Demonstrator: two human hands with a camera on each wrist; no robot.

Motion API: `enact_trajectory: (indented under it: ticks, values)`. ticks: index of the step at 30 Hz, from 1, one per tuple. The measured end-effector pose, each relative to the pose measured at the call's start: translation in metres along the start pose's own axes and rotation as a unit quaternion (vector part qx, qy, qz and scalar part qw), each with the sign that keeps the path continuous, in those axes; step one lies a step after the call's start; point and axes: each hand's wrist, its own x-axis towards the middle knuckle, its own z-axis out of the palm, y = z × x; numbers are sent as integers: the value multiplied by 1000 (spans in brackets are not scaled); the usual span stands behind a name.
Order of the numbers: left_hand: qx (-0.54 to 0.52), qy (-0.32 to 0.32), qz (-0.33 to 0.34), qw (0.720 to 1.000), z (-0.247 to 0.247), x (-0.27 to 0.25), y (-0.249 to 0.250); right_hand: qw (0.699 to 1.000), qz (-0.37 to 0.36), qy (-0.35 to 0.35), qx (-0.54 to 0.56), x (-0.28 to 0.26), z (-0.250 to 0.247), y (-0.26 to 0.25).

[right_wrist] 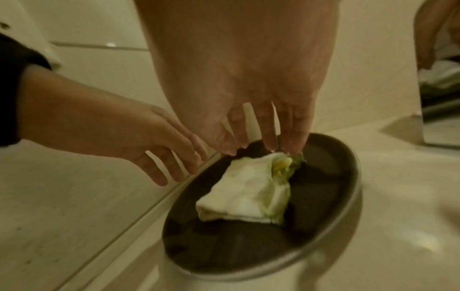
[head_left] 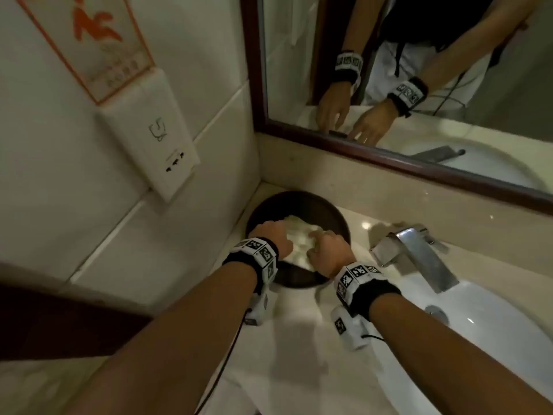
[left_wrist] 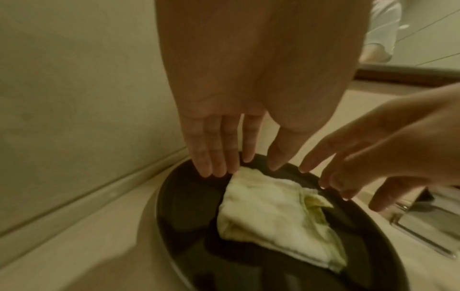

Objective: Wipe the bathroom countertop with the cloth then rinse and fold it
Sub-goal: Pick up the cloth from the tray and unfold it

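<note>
A folded white cloth (head_left: 299,239) with a yellow-green edge lies in a dark round tray (head_left: 302,200) in the back left corner of the countertop (head_left: 299,339). Both hands hover over it. My left hand (head_left: 270,233) has straight fingers, their tips at the cloth's (left_wrist: 268,212) far corner in the left wrist view (left_wrist: 231,157). My right hand (head_left: 327,250) also has straight fingers, and its fingertips (right_wrist: 270,143) touch the greenish far corner of the cloth (right_wrist: 244,195). Neither hand grips anything.
A chrome faucet (head_left: 419,256) and white sink basin (head_left: 493,322) lie to the right of the tray. A wood-framed mirror (head_left: 419,85) runs along the back. The tiled wall with a socket panel (head_left: 149,139) closes the left side. A dark wooden edge (head_left: 59,319) lies near left.
</note>
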Motion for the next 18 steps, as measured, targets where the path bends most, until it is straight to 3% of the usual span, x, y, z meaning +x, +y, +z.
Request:
enact_trajectory:
  ticks: [10, 18]
  values:
    - [-43, -36, -52, 997, 33, 22, -16, 996, 77, 30, 32, 23, 51, -1]
    - [-83, -32, -110, 990, 39, 31, -8, 995, 85, 33, 41, 30, 57, 3]
